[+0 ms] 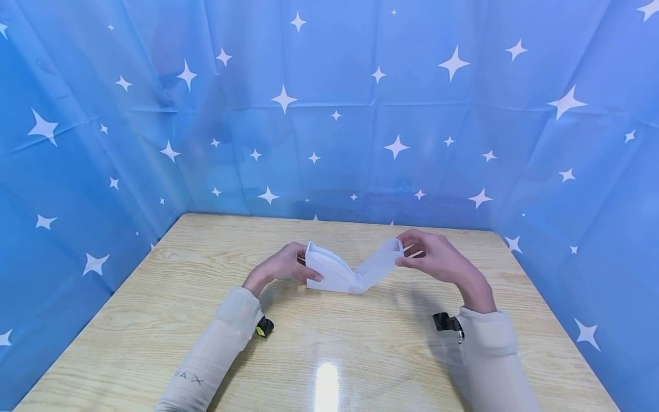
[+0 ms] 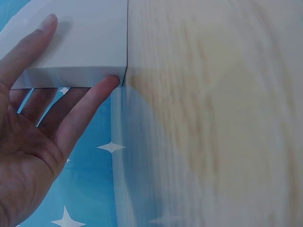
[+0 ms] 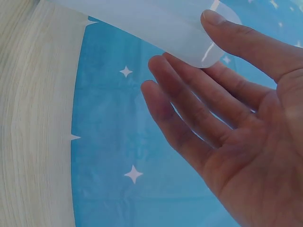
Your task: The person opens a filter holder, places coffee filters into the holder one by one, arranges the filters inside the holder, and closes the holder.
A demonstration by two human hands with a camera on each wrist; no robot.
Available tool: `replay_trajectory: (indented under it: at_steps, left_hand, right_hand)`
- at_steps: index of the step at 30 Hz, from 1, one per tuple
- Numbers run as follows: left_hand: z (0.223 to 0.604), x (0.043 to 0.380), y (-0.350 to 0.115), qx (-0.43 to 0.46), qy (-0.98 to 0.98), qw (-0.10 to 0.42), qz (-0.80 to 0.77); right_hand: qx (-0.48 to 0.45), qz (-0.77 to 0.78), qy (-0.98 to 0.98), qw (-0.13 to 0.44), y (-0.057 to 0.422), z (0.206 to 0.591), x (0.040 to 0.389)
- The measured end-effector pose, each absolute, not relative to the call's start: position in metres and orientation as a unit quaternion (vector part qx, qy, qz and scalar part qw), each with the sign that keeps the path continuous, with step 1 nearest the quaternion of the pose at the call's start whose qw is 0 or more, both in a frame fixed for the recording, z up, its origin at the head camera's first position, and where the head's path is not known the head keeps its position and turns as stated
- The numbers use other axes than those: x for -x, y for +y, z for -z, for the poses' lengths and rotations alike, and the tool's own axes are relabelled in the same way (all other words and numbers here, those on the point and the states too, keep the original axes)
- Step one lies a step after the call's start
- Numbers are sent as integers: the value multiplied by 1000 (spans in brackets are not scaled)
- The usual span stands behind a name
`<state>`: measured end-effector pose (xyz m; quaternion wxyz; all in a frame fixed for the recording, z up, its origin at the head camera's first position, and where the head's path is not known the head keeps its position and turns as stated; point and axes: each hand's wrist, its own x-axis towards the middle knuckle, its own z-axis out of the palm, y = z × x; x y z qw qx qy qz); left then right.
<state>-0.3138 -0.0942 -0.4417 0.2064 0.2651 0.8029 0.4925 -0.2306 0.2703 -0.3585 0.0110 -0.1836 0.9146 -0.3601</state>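
Note:
A white hinged plastic case stands open in a V on the table, its kind not plain. My left hand [image 1: 280,265] grips the outer end of its opaque white body [image 1: 332,273]. In the left wrist view the thumb lies on the broad face of that white body [image 2: 90,38], with fingertips along its end edge. Its frosted, see-through lid [image 1: 380,266] slants up to the right, raised off the table. The right hand [image 1: 440,257] pinches the lid's free end between thumb and fingers. The right wrist view shows the thumb on the lid's rounded end [image 3: 189,42].
The wooden table [image 1: 329,326] has a glossy light reflection near its front. Blue curtains with white stars [image 1: 340,131] hang behind it and along both sides. A black strap sits at each wrist, below the rolled pale sleeves [image 1: 221,337].

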Motion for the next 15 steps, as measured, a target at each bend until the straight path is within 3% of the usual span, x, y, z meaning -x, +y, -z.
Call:
replay_trajectory:
  at_steps: [15]
  left_hand:
    - [442, 315, -94, -263, 804, 203, -492]
  right_hand:
    - [179, 365, 914, -1, 262, 364, 236]
